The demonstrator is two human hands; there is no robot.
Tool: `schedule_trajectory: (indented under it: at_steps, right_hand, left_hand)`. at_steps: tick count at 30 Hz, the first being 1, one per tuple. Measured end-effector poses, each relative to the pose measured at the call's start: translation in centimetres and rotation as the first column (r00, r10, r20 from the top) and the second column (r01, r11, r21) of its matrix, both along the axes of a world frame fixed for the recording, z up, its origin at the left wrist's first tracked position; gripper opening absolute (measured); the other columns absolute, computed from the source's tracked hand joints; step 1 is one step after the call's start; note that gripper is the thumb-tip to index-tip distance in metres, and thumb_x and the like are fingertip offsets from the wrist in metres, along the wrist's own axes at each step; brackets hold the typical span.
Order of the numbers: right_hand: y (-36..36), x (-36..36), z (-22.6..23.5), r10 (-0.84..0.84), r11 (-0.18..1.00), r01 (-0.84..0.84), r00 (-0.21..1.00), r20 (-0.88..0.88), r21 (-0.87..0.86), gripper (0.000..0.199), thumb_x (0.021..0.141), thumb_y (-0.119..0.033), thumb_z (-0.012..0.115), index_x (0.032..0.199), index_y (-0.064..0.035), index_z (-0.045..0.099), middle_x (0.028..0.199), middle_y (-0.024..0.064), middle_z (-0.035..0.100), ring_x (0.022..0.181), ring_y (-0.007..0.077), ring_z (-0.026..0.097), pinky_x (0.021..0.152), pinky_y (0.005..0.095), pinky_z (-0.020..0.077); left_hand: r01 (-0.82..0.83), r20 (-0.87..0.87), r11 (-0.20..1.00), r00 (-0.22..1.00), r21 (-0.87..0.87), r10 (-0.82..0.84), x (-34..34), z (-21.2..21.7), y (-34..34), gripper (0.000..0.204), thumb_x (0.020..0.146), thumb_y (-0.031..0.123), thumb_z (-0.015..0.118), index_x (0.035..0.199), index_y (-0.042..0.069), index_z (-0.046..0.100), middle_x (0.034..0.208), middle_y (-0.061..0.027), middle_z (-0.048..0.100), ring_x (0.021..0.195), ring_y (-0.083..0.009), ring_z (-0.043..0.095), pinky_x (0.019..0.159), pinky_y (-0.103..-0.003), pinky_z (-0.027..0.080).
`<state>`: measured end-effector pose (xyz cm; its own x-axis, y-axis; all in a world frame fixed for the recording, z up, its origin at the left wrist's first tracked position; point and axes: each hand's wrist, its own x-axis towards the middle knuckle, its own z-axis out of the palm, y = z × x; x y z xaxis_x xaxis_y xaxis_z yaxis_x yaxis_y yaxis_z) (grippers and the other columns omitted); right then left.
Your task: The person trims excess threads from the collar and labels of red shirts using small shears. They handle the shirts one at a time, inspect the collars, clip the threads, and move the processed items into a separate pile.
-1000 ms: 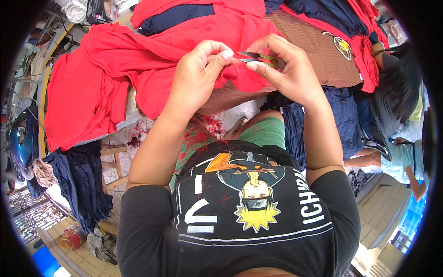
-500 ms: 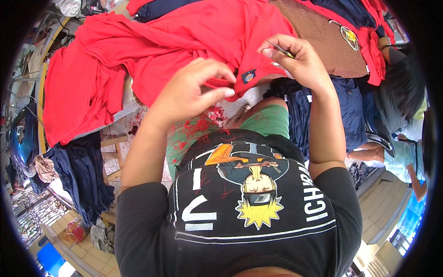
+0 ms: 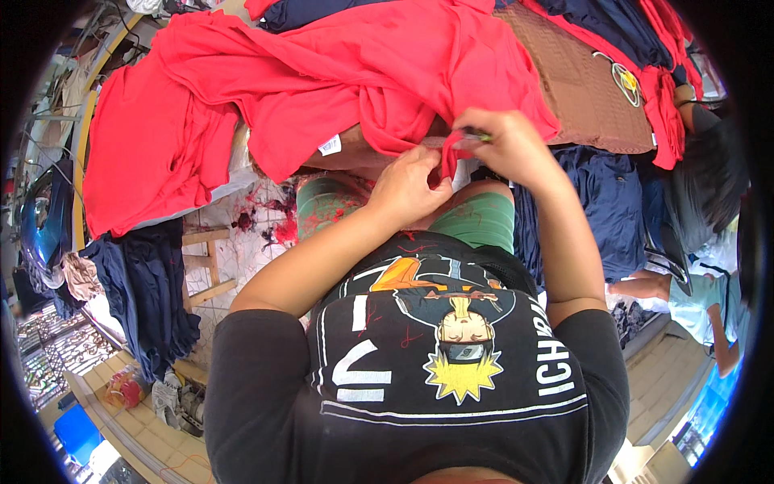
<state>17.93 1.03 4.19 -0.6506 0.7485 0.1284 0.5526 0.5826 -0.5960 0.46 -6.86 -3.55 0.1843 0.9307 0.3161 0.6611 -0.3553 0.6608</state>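
Observation:
A large red garment (image 3: 322, 73) is spread over the surface in front of me and hangs over its near edge. My left hand (image 3: 409, 187) is closed on a narrow folded edge of it, above my lap. Close by on the right, my right hand (image 3: 516, 153) grips small thread snips (image 3: 477, 135) with a yellow-green part. Its fingers are at the same red strip, and the snips' blades are hard to make out. A white tag (image 3: 330, 145) shows on the garment's near edge.
A brown quilted cover (image 3: 597, 93) bears a coiled pale cord (image 3: 625, 83). Dark blue garments hang at the right (image 3: 592, 202) and the left (image 3: 145, 290). Red thread scraps (image 3: 282, 230) lie on the floor and my green shorts. Another person (image 3: 701, 298) sits at far right.
Both hands have come lower and closer together. My left hand, open before, has closed on the garment's edge. The dark label seen earlier is now out of sight, and a white tag shows.

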Motion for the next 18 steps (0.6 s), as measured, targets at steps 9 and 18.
schedule_trajectory:
  at_steps: [9, 18]
  right_hand:
    - [2.1, 3.0, 4.5, -0.398, 0.915, 0.369, 0.759, -0.515, -0.163, 0.017, 0.082, -0.011, 0.073, 0.096, -0.0037, 0.068, 0.069, -0.0092, 0.052, 0.063, 0.0004, 0.043, 0.056, 0.0171, 0.0361]
    - [-0.6, 2.2, 6.5, -0.16, 0.974, 0.208, 0.914, -0.373, 0.092, 0.031, 0.081, -0.021, 0.072, 0.106, -0.0061, 0.06, 0.075, 0.0051, 0.057, 0.07, 0.0138, 0.055, 0.065, 0.0268, 0.045]
  left_hand:
    - [0.319, 0.782, 0.917, 0.623, -0.24, -0.012, -3.6, 9.6, 2.0, 0.026, 0.092, 0.009, 0.059, 0.115, -0.001, 0.057, 0.107, -0.0033, 0.062, 0.097, -0.0089, 0.057, 0.087, -0.025, 0.046]
    - [0.21, 0.726, 0.963, 0.688, -0.169, -0.022, -3.1, 11.2, 1.7, 0.02, 0.088, 0.01, 0.065, 0.104, -0.002, 0.066, 0.097, -0.0042, 0.068, 0.09, -0.0079, 0.059, 0.084, -0.024, 0.048]
